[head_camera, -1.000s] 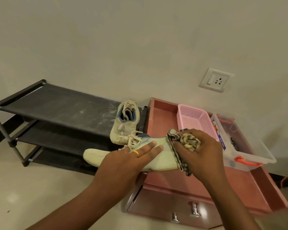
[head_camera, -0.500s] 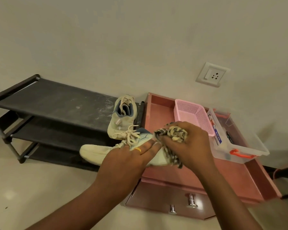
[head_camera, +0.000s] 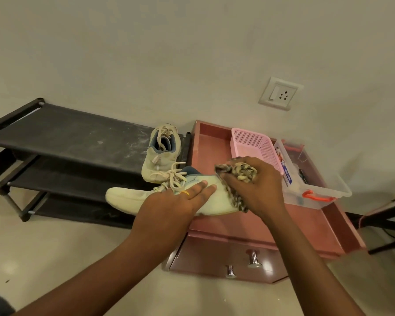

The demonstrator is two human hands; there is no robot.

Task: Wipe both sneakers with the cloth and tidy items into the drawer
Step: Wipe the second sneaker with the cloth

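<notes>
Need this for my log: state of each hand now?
Left hand: open, fingers flat on the sneaker.
Right hand: grips the cloth against that sneaker.

Dusty black shoe rack (head_camera: 62, 135) at left, white switch socket (head_camera: 280, 93) higher right

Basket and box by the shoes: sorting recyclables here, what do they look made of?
Basket: probably pink plastic, matte, with a moulded grid of small holes. Box: probably clear, glossy plastic; its contents show through the walls.
</notes>
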